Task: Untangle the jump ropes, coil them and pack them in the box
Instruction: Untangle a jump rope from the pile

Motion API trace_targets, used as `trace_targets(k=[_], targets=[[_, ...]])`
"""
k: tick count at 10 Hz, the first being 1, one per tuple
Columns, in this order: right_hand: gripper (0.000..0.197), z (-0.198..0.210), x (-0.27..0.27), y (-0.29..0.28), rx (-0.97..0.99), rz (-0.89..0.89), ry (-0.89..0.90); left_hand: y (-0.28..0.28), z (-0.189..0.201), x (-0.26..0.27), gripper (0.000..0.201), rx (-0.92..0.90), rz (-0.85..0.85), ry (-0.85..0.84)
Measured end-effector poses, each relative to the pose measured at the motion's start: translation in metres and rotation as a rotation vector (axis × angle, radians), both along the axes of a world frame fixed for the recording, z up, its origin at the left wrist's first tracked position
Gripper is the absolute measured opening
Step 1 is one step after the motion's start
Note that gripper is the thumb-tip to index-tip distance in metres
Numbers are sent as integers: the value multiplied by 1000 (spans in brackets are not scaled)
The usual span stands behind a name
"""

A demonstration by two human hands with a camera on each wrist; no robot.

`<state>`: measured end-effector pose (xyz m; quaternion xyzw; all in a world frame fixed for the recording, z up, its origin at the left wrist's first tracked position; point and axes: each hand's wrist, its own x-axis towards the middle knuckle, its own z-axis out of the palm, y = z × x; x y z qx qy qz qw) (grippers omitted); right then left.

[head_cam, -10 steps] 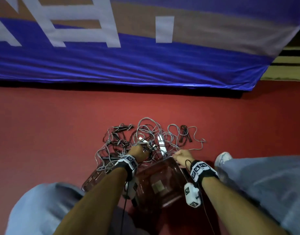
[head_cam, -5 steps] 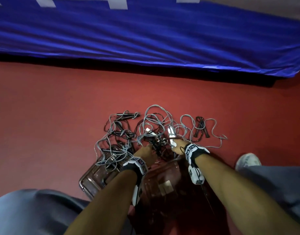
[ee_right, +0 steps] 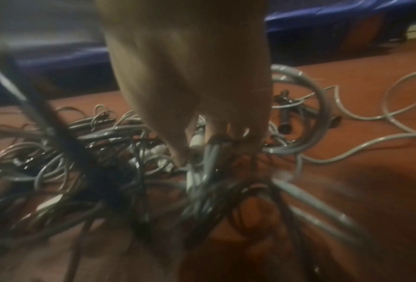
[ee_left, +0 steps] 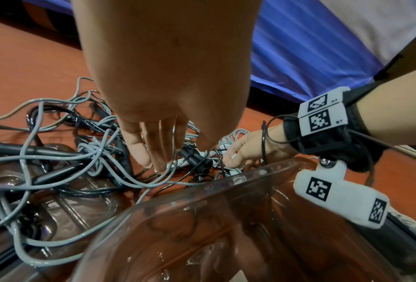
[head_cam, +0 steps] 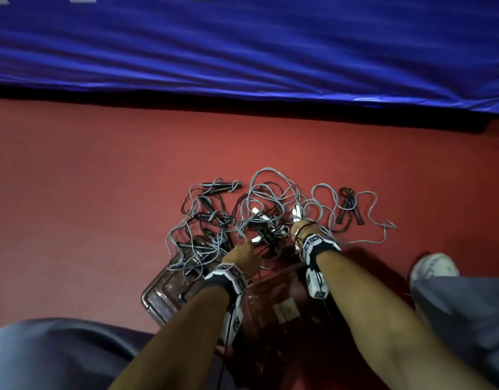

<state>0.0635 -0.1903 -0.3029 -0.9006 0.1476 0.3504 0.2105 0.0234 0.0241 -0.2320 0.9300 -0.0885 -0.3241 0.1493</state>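
A red floor [head_cam: 87, 192] runs under a blue mat [head_cam: 242, 46] at twelve o'clock. The clear box [head_cam: 270, 311] sits at six, empty; tangled jump ropes [head_cam: 259, 209] lie just beyond. Untangling is barely begun. Left hand [ee_left: 154, 145] reaches in, fingers straight; right hand [head_cam: 303, 230] pinches a white handle [head_cam: 296, 212]. Next, I judge: free one rope.

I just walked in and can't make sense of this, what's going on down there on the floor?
A person crouches over a tangled pile of jump ropes on the red floor. The left hand reaches into the grey and black cords with fingers extended; the right hand works at a white handle, though blur hides its grip. The clear box sits open and empty, some cords draped over its lid. Nothing is coiled yet.
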Motion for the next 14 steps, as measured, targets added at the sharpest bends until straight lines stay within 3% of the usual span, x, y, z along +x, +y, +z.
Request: trace_targets(k=[1,2,3,4,5,6,7,8,9,10,11,12,13,14], targets=[[38,16,-10,13,18,-144,-67,0,1,3,43,16,0,-10],[33,13,-14,12,2,-293,-215,-1,4,5,41,33,16,-9],[20,41,-16,7,-69,-368,-407,-4,7,8,40,0,40,-35],[15,48,-17,-4,185,-407,-536,-9,21,8,42,-54,54,-52],[19,50,-9,-15,413,-413,-729,-18,47,16,30,-181,70,-128],[34,102,-12,-7,507,-417,-775,-34,89,28,24,-288,168,-189],[37,152,-21,6,609,-468,-709,-52,132,41,34,-541,416,-63],[33,211,-34,19,738,-384,-731,-61,170,50,32,-874,692,118],[25,267,-45,9,686,-128,-794,-61,213,47,17,-943,829,157],[26,324,-57,-11,271,417,-659,-55,247,47,11,-773,519,-177],[42,378,-80,-30,-263,723,-355,-48,289,39,10,-715,286,-414],[45,410,-97,-47,-239,548,-351,-46,326,20,19,-781,189,-579],[42,425,-109,-50,27,310,-584,-53,353,1,22,-804,9,-630],[61,434,-112,-39,247,135,-713,-63,366,-9,10,-947,-186,-628]])
